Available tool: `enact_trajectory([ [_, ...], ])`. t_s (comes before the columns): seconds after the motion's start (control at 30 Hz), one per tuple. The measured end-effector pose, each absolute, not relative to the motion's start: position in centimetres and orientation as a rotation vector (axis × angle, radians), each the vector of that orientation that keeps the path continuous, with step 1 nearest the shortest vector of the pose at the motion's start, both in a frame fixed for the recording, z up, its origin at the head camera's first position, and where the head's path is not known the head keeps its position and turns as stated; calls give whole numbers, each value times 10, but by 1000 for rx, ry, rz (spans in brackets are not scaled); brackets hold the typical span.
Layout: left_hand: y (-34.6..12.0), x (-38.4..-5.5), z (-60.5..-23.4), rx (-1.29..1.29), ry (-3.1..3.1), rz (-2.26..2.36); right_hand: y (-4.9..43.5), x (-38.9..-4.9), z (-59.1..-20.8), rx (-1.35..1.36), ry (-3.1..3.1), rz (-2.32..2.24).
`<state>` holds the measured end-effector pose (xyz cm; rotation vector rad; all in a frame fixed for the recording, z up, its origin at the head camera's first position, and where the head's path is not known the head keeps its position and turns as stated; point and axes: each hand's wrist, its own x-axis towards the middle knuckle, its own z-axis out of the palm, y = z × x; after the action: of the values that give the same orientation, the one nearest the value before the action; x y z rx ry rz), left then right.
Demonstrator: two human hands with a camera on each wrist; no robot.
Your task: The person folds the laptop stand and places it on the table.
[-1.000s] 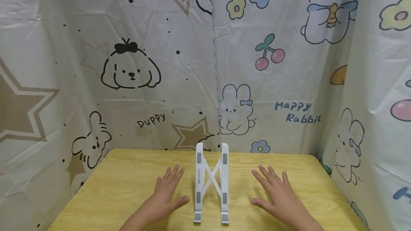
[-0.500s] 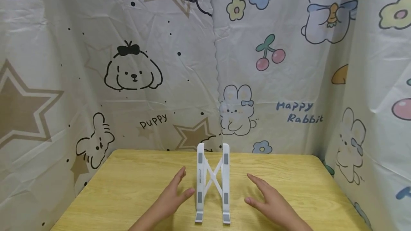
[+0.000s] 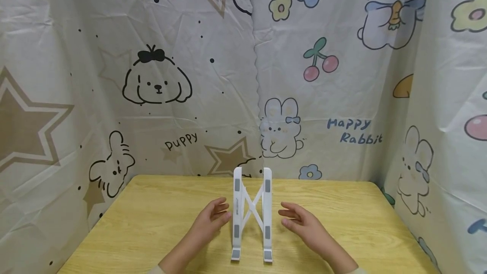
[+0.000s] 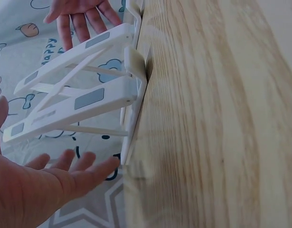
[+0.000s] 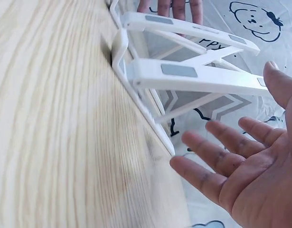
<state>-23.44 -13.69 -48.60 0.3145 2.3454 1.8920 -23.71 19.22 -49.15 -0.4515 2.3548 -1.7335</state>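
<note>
A white folding laptop stand (image 3: 237, 206) stands unfolded on the wooden table, its two arms joined by an X-shaped brace and dotted with grey pads. My left hand (image 3: 208, 220) is just left of it, palm turned inward, fingers loosely bent. On the other side, my right hand (image 3: 302, 223) faces it with a slightly wider gap. In the left wrist view the left hand (image 4: 46, 187) has its fingers spread beside the stand (image 4: 79, 107). The right wrist view has the right hand (image 5: 245, 166) with fingers extended near the stand's base. Both hands hold nothing.
The yellow wood-grain table (image 3: 133, 223) runs back to a cloth curtain (image 3: 213, 96) printed with puppies, rabbits, stars and flowers. The curtain also hangs along both sides of the table.
Both hands have come inward toward the stand from farther out. They have turned from palms down with spread fingers to palms facing each other. The stand keeps its place.
</note>
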Motion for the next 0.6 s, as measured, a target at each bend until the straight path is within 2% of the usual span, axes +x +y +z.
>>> enact_trajectory([
  [0.6,-127,-247,-496,208,2051,2046,168,-248,-497,-263,2094,-1886],
])
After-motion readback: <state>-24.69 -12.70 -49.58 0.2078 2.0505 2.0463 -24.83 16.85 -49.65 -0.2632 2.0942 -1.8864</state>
